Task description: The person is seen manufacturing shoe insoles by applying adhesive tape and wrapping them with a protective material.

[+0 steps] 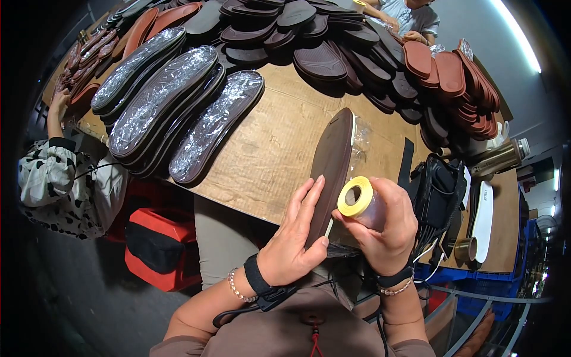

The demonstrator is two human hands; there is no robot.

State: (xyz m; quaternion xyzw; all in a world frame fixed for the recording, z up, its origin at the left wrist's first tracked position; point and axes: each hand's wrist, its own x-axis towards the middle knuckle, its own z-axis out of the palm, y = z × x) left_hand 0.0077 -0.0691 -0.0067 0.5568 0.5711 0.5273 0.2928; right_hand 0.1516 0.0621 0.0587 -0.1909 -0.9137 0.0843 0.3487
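A dark brown shoe sole (331, 156) stands tilted on its edge over the table's near side, a pale strip along its right edge. My left hand (290, 238) grips its near end, fingers along the face and thumb at the edge. Closed around a roll of clear film (372, 214) with a yellow end ring, my right hand (392, 225) is just right of the sole. Some crinkled clear film (361, 137) shows beside the sole's far part. To the left lie stacked dark soles (163, 101) covered in clear film, with another wrapped sole (217, 128) beside them.
Piles of dark soles (321, 59) and reddish-brown soles (449, 74) line the far side of the cardboard-covered table (267, 143). A black bag with cables (440, 190) and a metal flask (499, 157) are at right. Other people work at far left and far right; a red stool (156, 250) stands below.
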